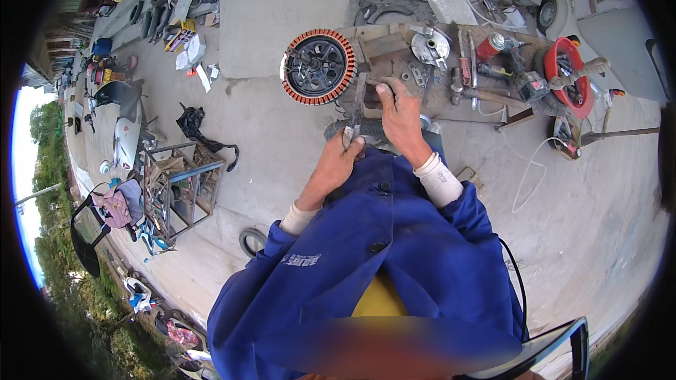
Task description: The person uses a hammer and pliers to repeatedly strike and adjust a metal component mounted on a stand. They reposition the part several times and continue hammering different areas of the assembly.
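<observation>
My left hand (332, 167) is closed around the lower end of a flat grey metal tool (358, 102), long and narrow like a file, which points away from me. My right hand (402, 114) is beside the tool's far end, thumb and forefinger pinched together. Whatever thin piece may be in that pinch is too small to name. Just beyond and left of the tool lies a round motor stator (319, 67) with copper windings around its rim and a dark centre. A silver brake-drum cover (430, 47) rests on the low bench at the right.
The bench also carries a hammer (457, 86), a red spray can (491, 46), a cordless power tool (531, 86) and a red basin (583, 102) of small parts. A metal-frame stand (184, 181), a black plastic bag (191, 125) and a tyre (252, 242) are on the floor at left.
</observation>
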### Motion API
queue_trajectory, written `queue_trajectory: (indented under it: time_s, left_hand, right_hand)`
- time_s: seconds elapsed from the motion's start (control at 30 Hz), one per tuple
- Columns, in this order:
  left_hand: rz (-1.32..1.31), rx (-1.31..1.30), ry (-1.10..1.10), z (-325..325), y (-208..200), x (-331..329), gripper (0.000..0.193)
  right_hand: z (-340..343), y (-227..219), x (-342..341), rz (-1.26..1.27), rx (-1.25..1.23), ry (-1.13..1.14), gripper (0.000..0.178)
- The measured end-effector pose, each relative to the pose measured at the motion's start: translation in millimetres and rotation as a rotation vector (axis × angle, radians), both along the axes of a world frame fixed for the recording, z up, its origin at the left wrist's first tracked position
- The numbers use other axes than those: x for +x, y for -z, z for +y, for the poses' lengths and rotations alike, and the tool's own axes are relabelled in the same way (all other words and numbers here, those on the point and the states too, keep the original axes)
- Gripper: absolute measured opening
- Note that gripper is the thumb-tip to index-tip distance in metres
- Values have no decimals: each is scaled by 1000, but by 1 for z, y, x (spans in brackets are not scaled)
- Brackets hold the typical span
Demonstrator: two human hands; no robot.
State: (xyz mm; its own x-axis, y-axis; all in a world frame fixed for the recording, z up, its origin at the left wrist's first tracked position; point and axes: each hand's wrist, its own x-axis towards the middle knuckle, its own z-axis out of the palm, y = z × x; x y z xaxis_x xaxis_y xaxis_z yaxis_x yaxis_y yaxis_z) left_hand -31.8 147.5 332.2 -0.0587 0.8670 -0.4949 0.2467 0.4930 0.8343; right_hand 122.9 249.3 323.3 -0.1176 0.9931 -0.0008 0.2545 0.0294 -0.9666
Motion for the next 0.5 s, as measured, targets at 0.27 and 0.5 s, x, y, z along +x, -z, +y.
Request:
queue_trajectory:
  time_s: [0.27,0.5]
  left_hand:
    - [-1,-96,-101,18,-2,-5,21]
    - [-36,-182,-273,29,28,-31,27]
  right_hand:
    - [25,29,8,108,-135,-153,35]
    - [34,87,100,-456,41,89,51]
